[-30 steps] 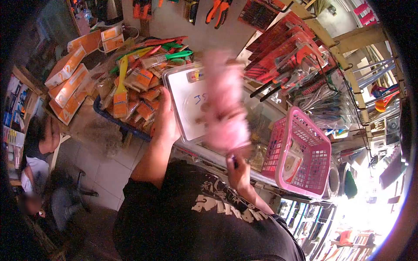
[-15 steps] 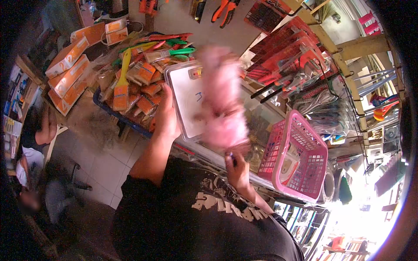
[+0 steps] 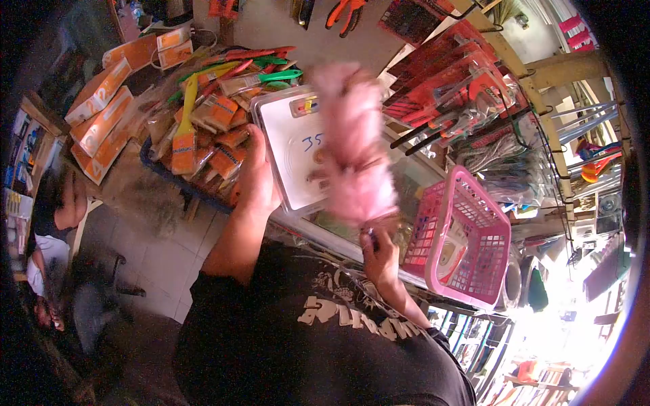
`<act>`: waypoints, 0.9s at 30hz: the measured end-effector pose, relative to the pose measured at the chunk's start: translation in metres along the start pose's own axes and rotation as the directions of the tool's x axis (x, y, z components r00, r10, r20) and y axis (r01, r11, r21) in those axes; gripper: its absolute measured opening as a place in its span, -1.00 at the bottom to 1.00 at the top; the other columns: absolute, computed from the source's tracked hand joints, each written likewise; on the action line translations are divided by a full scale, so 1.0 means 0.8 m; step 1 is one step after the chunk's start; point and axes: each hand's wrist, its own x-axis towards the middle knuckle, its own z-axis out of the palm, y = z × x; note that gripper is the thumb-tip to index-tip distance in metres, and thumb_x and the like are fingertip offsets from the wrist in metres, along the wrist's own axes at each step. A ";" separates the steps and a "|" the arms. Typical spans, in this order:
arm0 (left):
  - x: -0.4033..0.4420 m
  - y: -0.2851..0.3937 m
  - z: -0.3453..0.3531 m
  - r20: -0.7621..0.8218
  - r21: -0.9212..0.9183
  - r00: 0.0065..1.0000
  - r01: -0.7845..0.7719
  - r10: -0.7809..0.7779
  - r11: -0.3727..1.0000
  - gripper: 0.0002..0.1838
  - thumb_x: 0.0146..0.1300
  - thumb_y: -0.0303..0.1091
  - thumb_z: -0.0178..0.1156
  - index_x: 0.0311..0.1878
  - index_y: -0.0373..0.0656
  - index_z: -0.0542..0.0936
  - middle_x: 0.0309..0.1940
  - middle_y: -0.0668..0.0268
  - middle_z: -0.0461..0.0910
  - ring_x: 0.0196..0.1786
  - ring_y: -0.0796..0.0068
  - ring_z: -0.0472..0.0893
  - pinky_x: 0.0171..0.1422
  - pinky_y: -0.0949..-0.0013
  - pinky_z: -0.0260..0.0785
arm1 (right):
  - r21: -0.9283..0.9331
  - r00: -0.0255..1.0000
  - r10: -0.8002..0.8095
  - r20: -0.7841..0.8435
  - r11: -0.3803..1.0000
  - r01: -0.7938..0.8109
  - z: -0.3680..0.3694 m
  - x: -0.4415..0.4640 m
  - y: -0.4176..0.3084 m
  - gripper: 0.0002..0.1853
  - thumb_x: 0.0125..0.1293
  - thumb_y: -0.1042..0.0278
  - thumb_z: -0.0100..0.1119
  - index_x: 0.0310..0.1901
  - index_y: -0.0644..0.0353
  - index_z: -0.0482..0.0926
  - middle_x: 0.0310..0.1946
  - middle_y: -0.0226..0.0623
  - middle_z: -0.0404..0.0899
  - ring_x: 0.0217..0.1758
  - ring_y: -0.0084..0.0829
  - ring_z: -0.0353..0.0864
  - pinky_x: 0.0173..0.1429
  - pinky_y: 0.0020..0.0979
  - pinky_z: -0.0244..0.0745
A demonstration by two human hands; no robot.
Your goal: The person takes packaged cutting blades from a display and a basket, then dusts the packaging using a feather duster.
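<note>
My left hand (image 3: 257, 179) grips the left edge of a flat clear plastic case (image 3: 284, 139), its thumb along the rim. Through its front show a white card with handwritten blue marks that look like "35" and a small coloured label near the top. Closed round a dark handle, my right hand (image 3: 382, 260) holds a pink fluffy duster (image 3: 362, 152). Motion blurs the duster, which covers the right part of the case; I cannot tell whether they touch.
Paintbrushes (image 3: 217, 122) fill a dark blue basket at left, beside orange boxes (image 3: 101, 128). A pink plastic basket (image 3: 467, 237) stands at right on the glass counter. Packaged tools (image 3: 467, 88) hang behind it. Another person's arm (image 3: 71, 203) shows at far left.
The duster has moved slightly right, baring more of the blue writing on the case. My right hand has shifted right with it; my left hand keeps its grip.
</note>
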 end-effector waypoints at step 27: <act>-0.004 0.007 -0.005 -0.157 0.025 0.988 0.011 -0.006 1.000 -0.29 0.21 0.22 -0.29 0.19 -0.22 0.16 0.07 0.19 0.32 0.07 0.32 0.37 0.14 0.25 0.23 | -0.003 0.998 -0.028 0.048 1.000 0.028 0.019 0.002 0.007 -0.73 0.19 0.26 0.03 -0.12 0.18 0.42 -0.49 -0.03 0.49 -0.43 -0.10 0.50 -0.30 -0.33 0.40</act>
